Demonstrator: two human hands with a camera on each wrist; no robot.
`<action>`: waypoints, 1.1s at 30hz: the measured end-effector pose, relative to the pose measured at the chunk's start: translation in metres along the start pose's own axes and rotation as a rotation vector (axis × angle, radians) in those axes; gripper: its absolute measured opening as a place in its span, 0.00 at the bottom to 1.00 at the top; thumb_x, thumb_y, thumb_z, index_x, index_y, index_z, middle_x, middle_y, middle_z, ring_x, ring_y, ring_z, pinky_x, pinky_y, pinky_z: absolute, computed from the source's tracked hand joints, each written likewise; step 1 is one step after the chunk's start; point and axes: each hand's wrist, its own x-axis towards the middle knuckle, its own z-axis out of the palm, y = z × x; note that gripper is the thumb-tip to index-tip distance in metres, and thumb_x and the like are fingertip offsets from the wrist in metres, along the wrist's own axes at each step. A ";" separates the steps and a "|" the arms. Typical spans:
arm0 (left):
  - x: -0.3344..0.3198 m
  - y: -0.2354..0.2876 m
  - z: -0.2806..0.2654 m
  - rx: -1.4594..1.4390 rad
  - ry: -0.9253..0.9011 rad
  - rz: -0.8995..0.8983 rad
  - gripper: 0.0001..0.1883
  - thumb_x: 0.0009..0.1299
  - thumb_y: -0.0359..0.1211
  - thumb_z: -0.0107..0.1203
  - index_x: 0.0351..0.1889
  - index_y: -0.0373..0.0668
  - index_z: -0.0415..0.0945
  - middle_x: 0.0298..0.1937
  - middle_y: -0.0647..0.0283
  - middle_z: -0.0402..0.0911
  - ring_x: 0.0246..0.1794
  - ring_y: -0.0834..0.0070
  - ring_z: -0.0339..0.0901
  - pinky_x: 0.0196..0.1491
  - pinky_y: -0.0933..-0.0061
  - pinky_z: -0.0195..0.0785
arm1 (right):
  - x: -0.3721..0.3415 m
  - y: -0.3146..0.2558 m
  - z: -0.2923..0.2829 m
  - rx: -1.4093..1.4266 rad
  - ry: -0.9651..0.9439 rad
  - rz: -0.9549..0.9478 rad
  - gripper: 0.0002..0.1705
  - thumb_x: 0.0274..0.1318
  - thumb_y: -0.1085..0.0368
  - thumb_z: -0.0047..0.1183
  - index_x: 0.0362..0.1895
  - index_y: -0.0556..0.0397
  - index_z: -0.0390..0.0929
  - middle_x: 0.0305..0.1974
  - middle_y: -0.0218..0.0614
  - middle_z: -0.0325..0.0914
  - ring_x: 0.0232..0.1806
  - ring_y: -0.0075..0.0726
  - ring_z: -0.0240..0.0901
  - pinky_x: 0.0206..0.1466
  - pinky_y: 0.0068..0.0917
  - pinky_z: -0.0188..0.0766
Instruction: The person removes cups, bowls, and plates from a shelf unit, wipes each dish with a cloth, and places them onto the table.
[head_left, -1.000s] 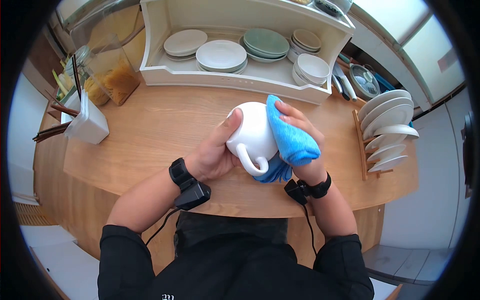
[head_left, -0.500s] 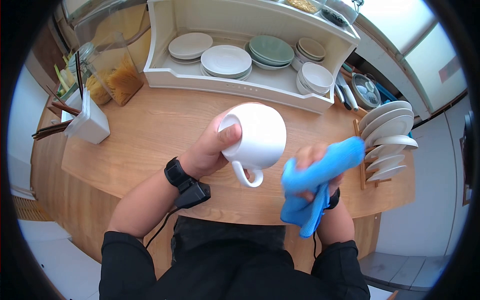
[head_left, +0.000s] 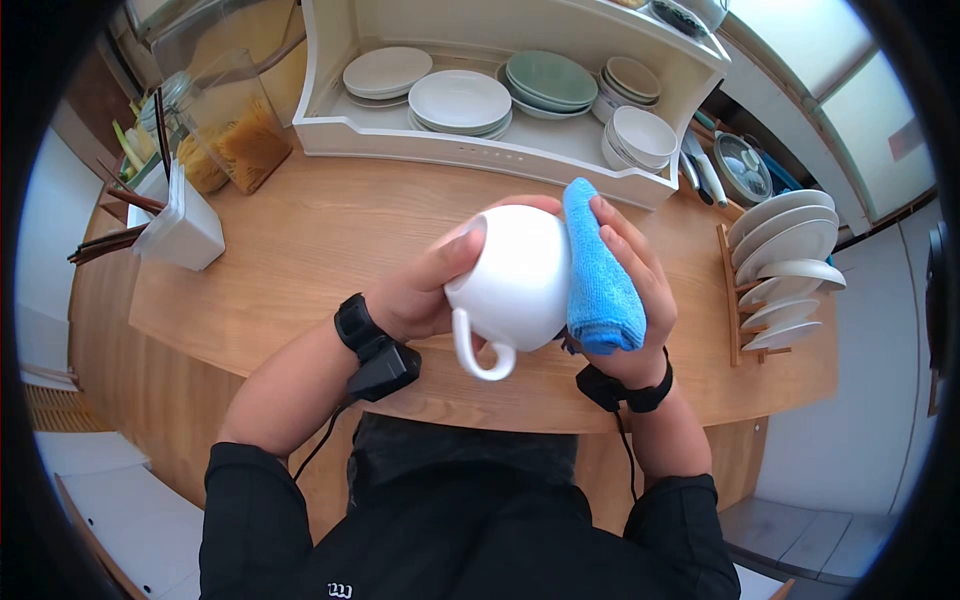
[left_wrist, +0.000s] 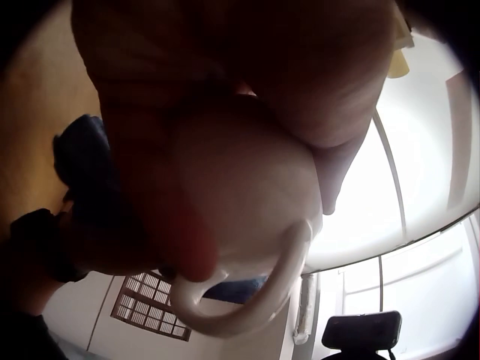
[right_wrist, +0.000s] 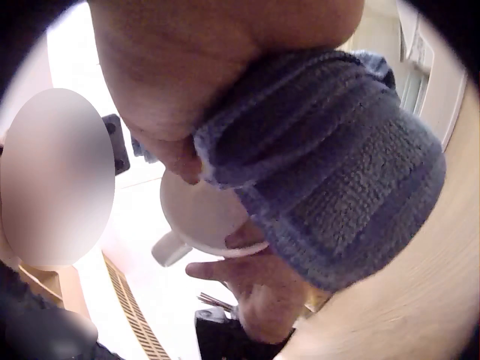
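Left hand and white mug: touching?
Touching. The head view shows the left hand holding the white mug, its thumb against the mug with no gap visible.

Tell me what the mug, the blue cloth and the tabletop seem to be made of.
Mug: probably ceramic with a glossy glaze; highlights run along its handle.
Blue cloth: likely microfibre, matte; its surface shows a fine, nubby pile.
Tabletop: wood or wood-look laminate, smooth; grain shows, but I can't tell which.

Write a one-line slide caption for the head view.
Above a wooden table, the left grip holds a tilted white mug while the right grip holds a blue cloth against it.
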 end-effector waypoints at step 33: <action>-0.004 -0.007 0.000 0.283 -0.055 -0.237 0.66 0.61 0.54 0.82 0.88 0.41 0.48 0.72 0.57 0.73 0.72 0.69 0.73 0.72 0.66 0.70 | -0.011 0.015 0.009 0.225 -0.096 0.105 0.28 0.57 0.68 0.74 0.63 0.56 0.84 0.61 0.52 0.86 0.62 0.54 0.86 0.65 0.42 0.82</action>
